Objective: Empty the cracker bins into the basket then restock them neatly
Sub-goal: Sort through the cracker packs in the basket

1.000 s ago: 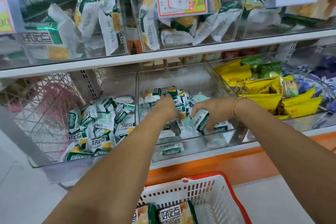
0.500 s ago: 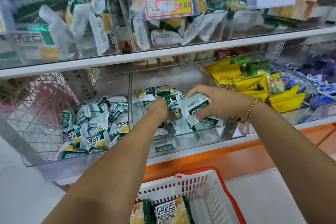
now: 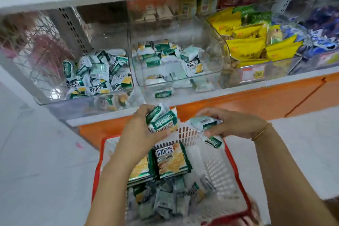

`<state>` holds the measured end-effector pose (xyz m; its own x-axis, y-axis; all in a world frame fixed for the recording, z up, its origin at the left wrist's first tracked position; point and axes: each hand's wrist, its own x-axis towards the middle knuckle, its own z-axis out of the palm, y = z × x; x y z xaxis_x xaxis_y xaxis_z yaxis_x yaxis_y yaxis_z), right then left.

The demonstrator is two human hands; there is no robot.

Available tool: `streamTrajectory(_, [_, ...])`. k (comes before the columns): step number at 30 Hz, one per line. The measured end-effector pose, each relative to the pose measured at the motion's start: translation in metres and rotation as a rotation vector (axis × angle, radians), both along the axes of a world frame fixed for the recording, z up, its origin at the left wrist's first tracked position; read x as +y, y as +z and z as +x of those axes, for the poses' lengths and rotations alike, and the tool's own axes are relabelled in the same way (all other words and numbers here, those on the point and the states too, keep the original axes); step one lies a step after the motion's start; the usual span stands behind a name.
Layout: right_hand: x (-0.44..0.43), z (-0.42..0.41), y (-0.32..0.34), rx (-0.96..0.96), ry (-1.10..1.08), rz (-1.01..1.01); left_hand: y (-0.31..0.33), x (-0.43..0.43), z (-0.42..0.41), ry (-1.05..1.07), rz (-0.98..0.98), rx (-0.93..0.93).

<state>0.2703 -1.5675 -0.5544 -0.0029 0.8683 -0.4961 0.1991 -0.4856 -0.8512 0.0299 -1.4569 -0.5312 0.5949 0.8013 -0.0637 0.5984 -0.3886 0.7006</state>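
Left hand [image 3: 141, 130] curls round green-and-white cracker packets [image 3: 162, 121]. Right hand [image 3: 233, 124] grips more, both over the red-rimmed basket [image 3: 211, 161] at 6 o'clock. Larger packs [image 3: 171, 161] inside read "好吃点".

Basket [image 3: 211, 163] below shelf [image 3: 183, 95]; both hands [image 3: 141, 130] above basket; cracker bins [image 3: 176, 68] side by side on shelf
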Motion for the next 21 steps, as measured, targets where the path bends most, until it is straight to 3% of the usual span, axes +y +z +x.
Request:
streamTrajectory(6, [-0.001,-0.051,-0.127,-0.029,-0.108,-0.286,-0.128,-0.021,-0.027,-0.024,-0.297,0.432])
streamTrajectory(10, [-0.02,-0.073,-0.188,-0.242,0.001,-0.489,-0.197,-0.044,-0.039,-0.032,-0.536,0.47])
streamTrajectory(12, [-0.031,-0.08,-0.206,-0.324,0.048,-0.573,-0.22,-0.052,-0.047,0.014,-0.532,0.492])
streamTrajectory(16, [-0.042,-0.087,-0.227,-0.414,0.102,-0.64,-0.253,-0.051,-0.064,0.052,-0.253,0.826])
streamTrajectory(19, [-0.043,-0.089,-0.229,-0.414,0.167,-0.638,-0.26,-0.045,-0.071,0.088,-0.283,0.896])
streamTrajectory(21, [-0.041,-0.09,-0.225,-0.419,0.213,-0.615,-0.247,-0.037,-0.073,-0.028,-0.34,0.973])
